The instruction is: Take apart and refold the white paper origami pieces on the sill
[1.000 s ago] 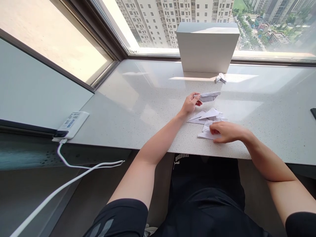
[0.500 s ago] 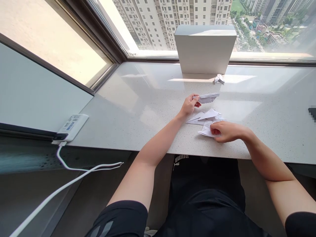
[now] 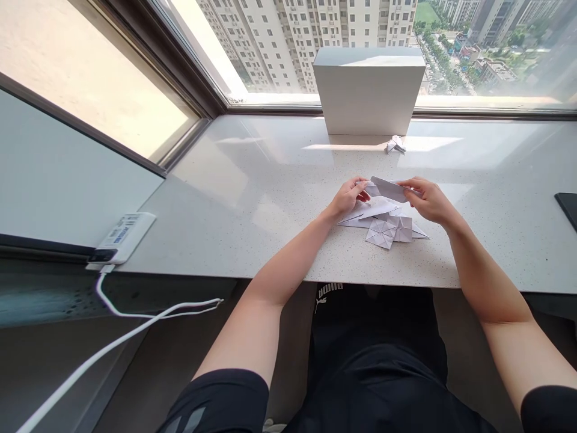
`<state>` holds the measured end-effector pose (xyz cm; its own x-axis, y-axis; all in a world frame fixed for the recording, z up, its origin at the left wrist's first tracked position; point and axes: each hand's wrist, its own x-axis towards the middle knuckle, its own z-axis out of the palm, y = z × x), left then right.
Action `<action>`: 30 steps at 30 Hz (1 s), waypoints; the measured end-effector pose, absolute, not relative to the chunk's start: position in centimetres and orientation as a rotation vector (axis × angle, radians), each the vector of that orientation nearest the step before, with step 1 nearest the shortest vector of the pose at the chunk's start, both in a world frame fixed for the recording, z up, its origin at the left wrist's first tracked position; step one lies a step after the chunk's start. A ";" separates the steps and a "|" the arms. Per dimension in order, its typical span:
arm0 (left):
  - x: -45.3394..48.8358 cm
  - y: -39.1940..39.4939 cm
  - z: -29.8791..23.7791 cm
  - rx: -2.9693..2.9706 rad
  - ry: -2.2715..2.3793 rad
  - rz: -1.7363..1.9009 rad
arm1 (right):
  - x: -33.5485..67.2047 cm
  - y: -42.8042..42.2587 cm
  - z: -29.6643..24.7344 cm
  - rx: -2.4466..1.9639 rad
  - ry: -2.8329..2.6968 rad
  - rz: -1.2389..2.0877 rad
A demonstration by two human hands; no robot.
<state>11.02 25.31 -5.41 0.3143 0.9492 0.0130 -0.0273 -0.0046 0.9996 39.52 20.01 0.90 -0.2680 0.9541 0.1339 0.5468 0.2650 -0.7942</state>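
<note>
Both my hands are raised just above the stone counter, gripping a folded strip of white paper between them. My left hand pinches its left end, and the fingers of my right hand hold its right end. Directly below lies a loose pile of white paper pieces, including a creased square with a visible fold pattern and several pointed flaps. A small folded paper figure sits farther off, at the foot of a white box.
The white box stands against the window glass on the speckled stone counter. A white power bank with a white cable lies at the counter's left edge. A dark flat device lies at the right edge.
My right hand has left the paper pile and risen to take the folded strip's right end. The strip has shifted slightly right, and the creased square now shows fully in the pile.
</note>
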 end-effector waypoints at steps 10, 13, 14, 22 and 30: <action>11.3 24.8 -5.2 1.299 0.909 0.982 | 39.3 20.9 -0.8 -1.458 -1.798 0.782; 11.3 24.8 -5.1 1.336 0.893 0.955 | 38.9 20.8 -1.1 -1.447 -1.754 0.819; 11.2 24.7 -5.1 1.351 0.886 0.949 | 38.8 20.8 -1.2 -1.444 -1.739 0.827; 11.3 24.8 -5.5 1.443 0.870 0.949 | 38.6 21.1 -2.3 -1.466 -1.741 0.746; 11.5 24.8 -5.4 1.405 0.916 0.988 | 39.1 21.9 -3.3 -1.473 -1.672 0.693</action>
<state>11.50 24.78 -5.36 0.3450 0.9365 0.0629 -0.0079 -0.0641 0.9979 39.14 21.90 -3.35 -0.0174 0.9794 0.2010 0.5500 0.1772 -0.8162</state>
